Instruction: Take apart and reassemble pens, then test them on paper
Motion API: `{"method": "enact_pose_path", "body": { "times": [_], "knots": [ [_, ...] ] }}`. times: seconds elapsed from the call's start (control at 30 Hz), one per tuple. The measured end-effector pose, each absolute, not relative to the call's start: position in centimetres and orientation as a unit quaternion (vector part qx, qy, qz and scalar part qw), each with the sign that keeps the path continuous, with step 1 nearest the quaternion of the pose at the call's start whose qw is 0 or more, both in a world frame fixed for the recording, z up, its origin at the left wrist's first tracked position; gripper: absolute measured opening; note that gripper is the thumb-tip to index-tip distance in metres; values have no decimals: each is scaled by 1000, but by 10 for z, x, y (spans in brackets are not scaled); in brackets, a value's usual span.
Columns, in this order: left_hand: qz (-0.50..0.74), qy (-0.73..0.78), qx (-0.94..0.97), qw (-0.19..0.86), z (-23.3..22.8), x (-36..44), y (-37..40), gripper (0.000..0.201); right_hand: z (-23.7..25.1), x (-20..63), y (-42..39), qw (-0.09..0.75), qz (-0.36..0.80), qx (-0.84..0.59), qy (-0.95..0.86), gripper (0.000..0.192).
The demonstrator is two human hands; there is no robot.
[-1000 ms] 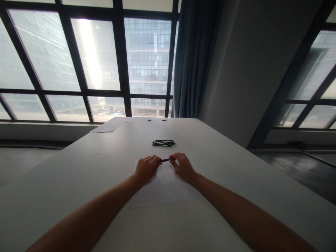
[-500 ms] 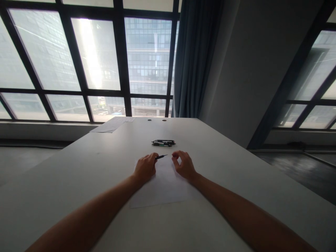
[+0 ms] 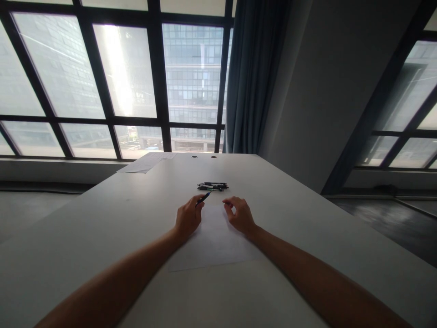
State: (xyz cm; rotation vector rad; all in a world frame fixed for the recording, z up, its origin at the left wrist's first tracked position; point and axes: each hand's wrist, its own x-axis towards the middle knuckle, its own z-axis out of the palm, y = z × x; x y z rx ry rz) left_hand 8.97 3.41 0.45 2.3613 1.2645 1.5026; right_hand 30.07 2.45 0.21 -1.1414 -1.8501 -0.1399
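Left hand (image 3: 189,214): is gripping one dark pen (image 3: 204,197), fingers closing round its barrel. The pen is slanting near the far left corner of a white sheet (image 3: 215,255), its narrow tip pointing far and right. Right hand (image 3: 241,215): is curling thumb and forefinger close together, to the right of the pen and apart from it; whether they are pinching something small, one cannot tell. Pile of pens (image 3: 212,186): is lying just beyond the hands on the white table (image 3: 290,214). Papers (image 3: 143,164): are lying at the table's far left edge.
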Motion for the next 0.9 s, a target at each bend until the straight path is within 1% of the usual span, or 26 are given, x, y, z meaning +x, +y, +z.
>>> {"method": "enact_pose_path", "body": {
  "times": [0.1,0.17,0.23,0.33,0.57,0.73,0.9],
  "knots": [
    [560,368,725,154,2,92,39,24,1,301,25,462,-54,-462,-755,17],
    [587,341,704,209,1,93,42,27,0,302,26,458,-54,-464,-756,19],
    [598,331,692,232,0,93,44,30,-2,303,27,454,-57,-466,-757,19],
    [598,329,690,240,-1,93,46,31,-2,303,28,454,-59,-466,-757,18],
    [585,343,700,225,0,93,43,23,-3,302,28,452,-64,-472,-754,14],
    [541,409,727,108,1,91,39,18,-1,302,27,456,-63,-467,-755,10],
    [439,437,784,28,2,90,35,16,5,299,22,456,-56,-444,-769,8]
  ]
}}
